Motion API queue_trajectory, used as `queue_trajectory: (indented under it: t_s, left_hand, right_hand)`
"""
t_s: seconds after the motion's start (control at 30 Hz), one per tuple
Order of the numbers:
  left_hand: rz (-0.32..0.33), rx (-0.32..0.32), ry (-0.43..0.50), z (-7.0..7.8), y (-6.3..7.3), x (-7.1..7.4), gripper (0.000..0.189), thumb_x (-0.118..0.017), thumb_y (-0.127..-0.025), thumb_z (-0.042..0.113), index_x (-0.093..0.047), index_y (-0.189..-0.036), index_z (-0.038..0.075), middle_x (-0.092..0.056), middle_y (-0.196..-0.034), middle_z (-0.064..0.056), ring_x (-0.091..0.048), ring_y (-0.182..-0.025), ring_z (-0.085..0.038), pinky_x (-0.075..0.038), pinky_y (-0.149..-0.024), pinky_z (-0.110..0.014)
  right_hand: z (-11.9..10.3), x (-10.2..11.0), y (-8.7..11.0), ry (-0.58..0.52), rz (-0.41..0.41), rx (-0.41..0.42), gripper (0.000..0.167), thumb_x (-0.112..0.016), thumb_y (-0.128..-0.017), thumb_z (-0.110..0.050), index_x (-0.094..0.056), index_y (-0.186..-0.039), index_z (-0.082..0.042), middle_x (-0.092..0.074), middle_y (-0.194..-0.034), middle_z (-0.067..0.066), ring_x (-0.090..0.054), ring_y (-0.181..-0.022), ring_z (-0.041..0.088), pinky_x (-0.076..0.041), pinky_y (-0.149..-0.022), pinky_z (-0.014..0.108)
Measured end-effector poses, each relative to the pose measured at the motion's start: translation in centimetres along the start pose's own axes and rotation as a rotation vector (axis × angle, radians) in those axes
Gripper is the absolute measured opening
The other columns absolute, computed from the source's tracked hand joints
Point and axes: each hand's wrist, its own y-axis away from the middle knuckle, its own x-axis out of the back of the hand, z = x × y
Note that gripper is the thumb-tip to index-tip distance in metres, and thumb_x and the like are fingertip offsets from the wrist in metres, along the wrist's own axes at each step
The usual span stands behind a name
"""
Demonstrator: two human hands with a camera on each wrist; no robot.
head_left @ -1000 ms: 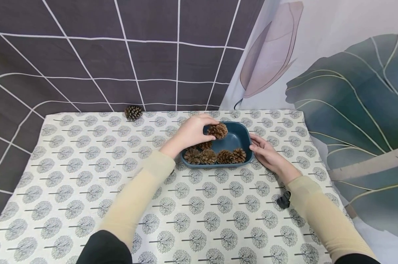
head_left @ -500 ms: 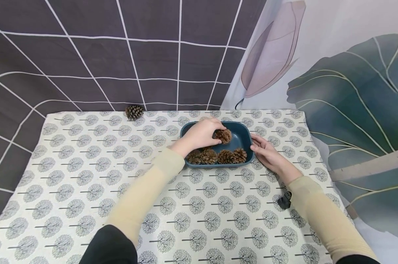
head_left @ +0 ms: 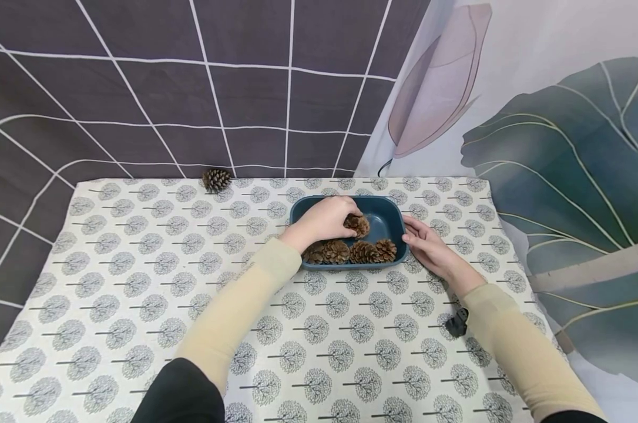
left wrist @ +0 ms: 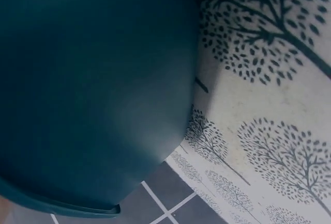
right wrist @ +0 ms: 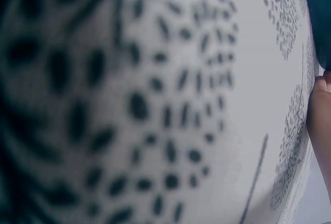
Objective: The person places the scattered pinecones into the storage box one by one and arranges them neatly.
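In the head view, my left hand (head_left: 326, 218) reaches over the left part of a blue rectangular plastic bin (head_left: 352, 267) and holds a brown pine cone (head_left: 358, 225) between thumb and fingers, low inside the bin. Several other pine cones (head_left: 365, 252) lie in a row along the bin's near wall. My right hand (head_left: 430, 249) rests against the bin's right end, fingers and thumb touching its outer wall. The left wrist view is mostly filled by the bin's outer wall (left wrist: 103, 89). At the right edge of the right wrist view, part of my right hand (right wrist: 321, 123) shows beside the bin.
A loose, darker pine cone (head_left: 216, 180) lies at the table's back edge, left of the bin. A tree-printed cloth (head_left: 155, 276) covers the table. A dark grid-patterned curtain (head_left: 255, 94) hangs behind it, and a black object (head_left: 457, 322) sits under the right wrist.
The left hand has carried its pine cone slightly right and down, from the bin's back rim to inside it. The right hand stays at the bin's right end.
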Motion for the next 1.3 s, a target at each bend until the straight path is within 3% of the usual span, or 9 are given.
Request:
queue_trajectory:
  t_s: [0.7,1.3]
  left_hand:
    - [-0.027,0.043,0.062,-0.8,-0.1,-1.4,0.045,-0.073,-0.101,0.033,-0.067,-0.142,0.014,-0.063,-0.151,-0.006,-0.057,-0.144,-0.024,-0.044,-0.126,-0.039]
    - [-0.055,0.025,0.079,-0.9,0.1,-0.7,0.045,-0.074,-0.101,0.031,-0.067,-0.142,0.014,-0.064,-0.150,-0.006,-0.058,-0.143,-0.024,-0.044,-0.126,-0.038]
  right_hand:
    - [-0.2,-0.2,0.2,-0.005,0.004,-0.007,0.063,-0.058,-0.106,-0.003,-0.031,-0.163,-0.002,-0.056,-0.144,-0.013,-0.054,-0.134,0.002,-0.044,-0.114,0.011]
    - [-0.2,-0.1,0.0,-0.006,0.012,-0.024,0.070,-0.058,-0.106,-0.005,-0.022,-0.165,0.002,-0.053,-0.144,-0.014,-0.054,-0.134,0.000,-0.043,-0.116,0.012]
